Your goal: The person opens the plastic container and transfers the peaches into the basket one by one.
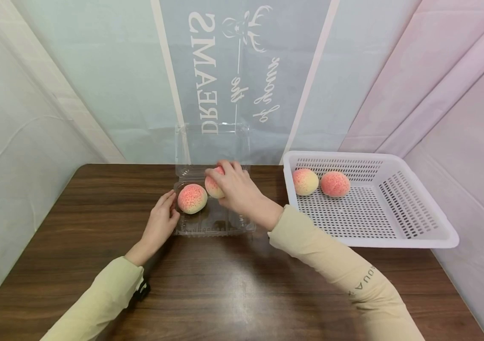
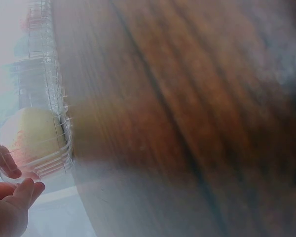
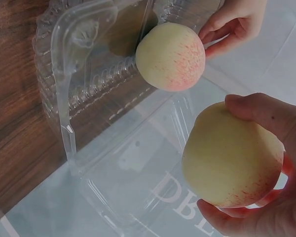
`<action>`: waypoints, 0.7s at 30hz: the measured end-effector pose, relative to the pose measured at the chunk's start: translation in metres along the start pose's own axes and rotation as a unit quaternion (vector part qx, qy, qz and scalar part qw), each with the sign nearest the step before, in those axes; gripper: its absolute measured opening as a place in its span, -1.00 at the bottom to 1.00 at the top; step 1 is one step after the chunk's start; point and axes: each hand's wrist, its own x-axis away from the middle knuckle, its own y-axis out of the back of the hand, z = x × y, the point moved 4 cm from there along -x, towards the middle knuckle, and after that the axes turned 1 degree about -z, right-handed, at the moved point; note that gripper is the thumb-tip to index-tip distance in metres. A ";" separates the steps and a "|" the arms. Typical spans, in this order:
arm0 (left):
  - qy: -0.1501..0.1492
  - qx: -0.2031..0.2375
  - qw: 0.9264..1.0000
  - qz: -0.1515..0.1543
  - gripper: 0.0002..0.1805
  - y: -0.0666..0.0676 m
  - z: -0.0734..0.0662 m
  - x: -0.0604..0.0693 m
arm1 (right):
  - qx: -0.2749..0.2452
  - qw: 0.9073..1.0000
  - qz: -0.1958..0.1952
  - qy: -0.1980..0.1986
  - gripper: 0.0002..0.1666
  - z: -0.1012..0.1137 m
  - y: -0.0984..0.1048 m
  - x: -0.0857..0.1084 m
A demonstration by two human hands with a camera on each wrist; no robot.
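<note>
A clear plastic clamshell box [image 1: 208, 225] lies on the table with its lid [image 1: 212, 147] raised against the back cloth. One pink-and-yellow peach [image 1: 192, 199] sits in the left part of its base. Over the base, my right hand [image 1: 237, 189] holds a second peach [image 3: 232, 155] between thumb and fingers; the right wrist view shows it apart from the first. My left hand [image 1: 161, 222] is at the box's left side, and in the left wrist view its thumb and fingers [image 2: 22, 197] pinch the plastic edge.
To the right stands a white perforated plastic basket [image 1: 427, 199] holding two more peaches, one yellowish [image 1: 306, 182] and one redder [image 1: 335, 184]. A printed cloth [image 1: 242, 71] hangs behind the brown wooden table [image 1: 233, 293]. A small black object [image 1: 141, 289] shows by the left cuff.
</note>
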 end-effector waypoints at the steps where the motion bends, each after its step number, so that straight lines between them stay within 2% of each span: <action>1: 0.000 -0.001 1.000 0.000 -0.51 0.000 0.000 0.000 | 0.000 1.000 -0.001 -0.001 -0.21 0.000 0.001 0.000; 10: -0.003 0.000 1.000 -0.001 -0.51 0.001 -0.001 0.000 | -0.012 1.000 0.005 -0.012 -0.18 -0.003 0.006 -0.002; 21: 0.008 0.002 1.000 0.009 -0.50 0.000 -0.001 -0.001 | -0.016 1.000 -0.001 -0.019 -0.19 -0.007 0.013 -0.005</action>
